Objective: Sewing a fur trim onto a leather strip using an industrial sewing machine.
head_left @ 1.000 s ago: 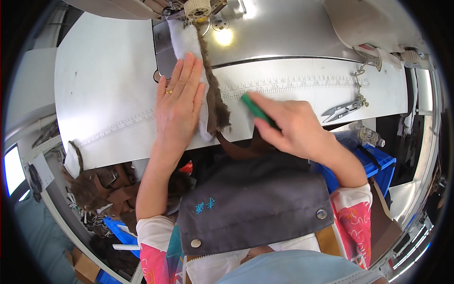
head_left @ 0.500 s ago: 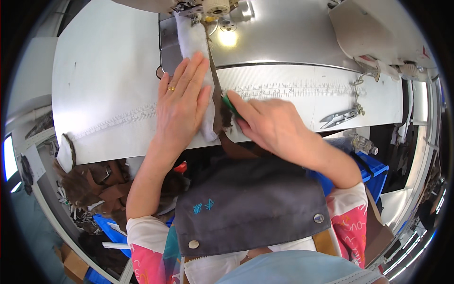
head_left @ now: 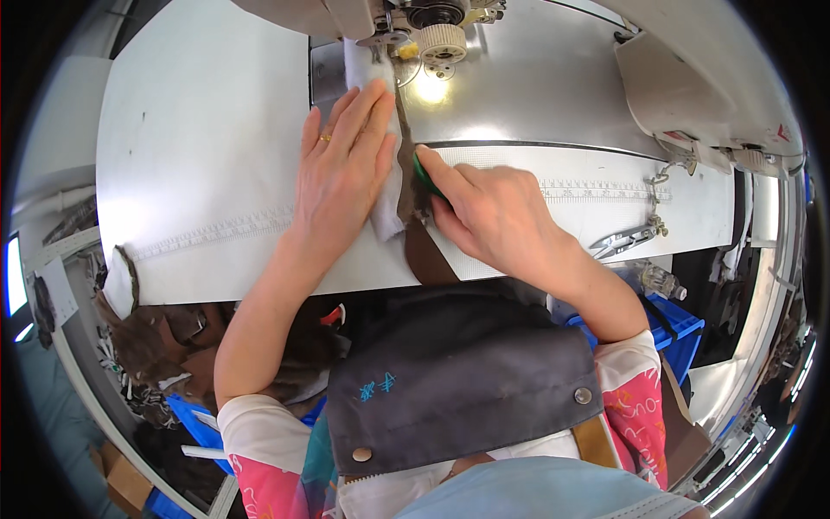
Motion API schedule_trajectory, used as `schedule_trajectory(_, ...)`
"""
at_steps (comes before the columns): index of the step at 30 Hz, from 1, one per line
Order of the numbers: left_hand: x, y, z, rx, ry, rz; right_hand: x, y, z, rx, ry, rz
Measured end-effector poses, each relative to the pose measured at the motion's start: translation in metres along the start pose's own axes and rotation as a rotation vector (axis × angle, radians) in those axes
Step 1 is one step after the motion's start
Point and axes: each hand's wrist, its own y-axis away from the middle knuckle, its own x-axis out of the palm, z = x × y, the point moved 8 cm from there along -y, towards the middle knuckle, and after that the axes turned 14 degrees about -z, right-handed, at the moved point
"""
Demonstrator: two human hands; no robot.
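A white fleecy strip (head_left: 389, 218) runs along the sewing table toward the presser foot (head_left: 378, 54) of a sewing machine. Flat on this strip lies my left hand (head_left: 344, 169), its fingers stretched toward the foot. Along the strip's right edge runs a dark brown furry edge (head_left: 413, 201), with a smooth brown band (head_left: 432, 257) trailing over the table's front edge. My right hand (head_left: 501, 216) is closed around a small green tool (head_left: 424, 176) and presses it against the brown edge. The tool's kind is mostly hidden by my fingers.
Metal thread snips (head_left: 624, 240) lie at the right of the white table (head_left: 199, 130), near a chain. A measuring tape (head_left: 216, 228) is fixed across the table. Brown furry pieces (head_left: 177, 337) are heaped below left; a blue crate (head_left: 683, 333) and plastic bottle (head_left: 661, 281) stand below right.
The fleecy strip and both hands have shifted slightly in the picture, closer to the machine. More of the brown band shows on the table. My right hand still grips the green tool.
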Motion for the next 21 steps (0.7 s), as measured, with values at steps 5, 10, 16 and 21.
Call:
schedule_trajectory(5,0.006,-0.01,0.004,0.041,-0.014,-0.047,0.001,-0.006,-0.008,0.041,0.065,0.061)
schedule_trajectory(10,0.002,0.0,0.009,0.045,-0.052,-0.067,-0.07,0.052,-0.024,0.111,0.135,-0.146)
schedule_trajectory(16,0.002,-0.007,0.006,0.081,-0.01,-0.116,-0.133,0.131,-0.096,0.317,0.522,-0.224)
schedule_trajectory(21,0.0,-0.005,0.008,0.084,0.025,-0.127,-0.102,0.097,-0.063,0.436,0.087,-0.314)
